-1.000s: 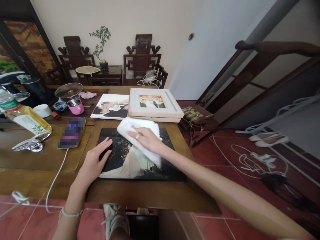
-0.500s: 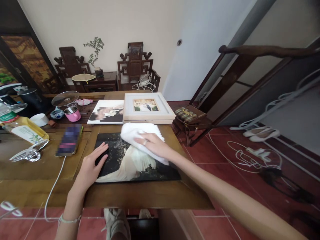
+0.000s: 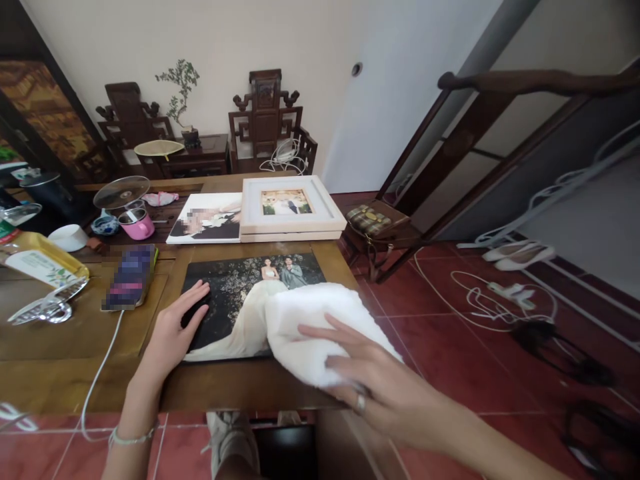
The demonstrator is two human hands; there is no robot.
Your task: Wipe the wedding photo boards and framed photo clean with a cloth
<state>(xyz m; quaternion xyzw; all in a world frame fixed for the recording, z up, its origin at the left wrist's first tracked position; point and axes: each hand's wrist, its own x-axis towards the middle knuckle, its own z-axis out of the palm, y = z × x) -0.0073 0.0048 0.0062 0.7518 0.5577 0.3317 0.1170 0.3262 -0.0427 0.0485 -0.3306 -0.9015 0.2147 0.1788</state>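
Observation:
A dark wedding photo panel (image 3: 240, 327) lies flat on the wooden table, showing a couple and a long pale dress. My left hand (image 3: 175, 327) rests on its left edge, thumb and fingers spread. With fingers on top of a folded white towel (image 3: 315, 307), my right hand (image 3: 370, 377) grips it over the panel's lower right corner. The towel reaches past the panel's right side and hides that part of the picture. Part of my right hand is smeared by motion.
Behind the panel are a pale framed picture (image 3: 295, 233) and a white-edged photo print (image 3: 205, 237). To the left lie a phone (image 3: 130, 277) on a white cable, a clear hair claw (image 3: 50, 307), a bottle (image 3: 45, 263) and a pink cup (image 3: 137, 225). A chair (image 3: 470, 127) stands right.
My right hand has drawn the towel down and to the right, uncovering the couple in the panel's upper part. My left hand stays at the left edge. The view has shifted slightly.

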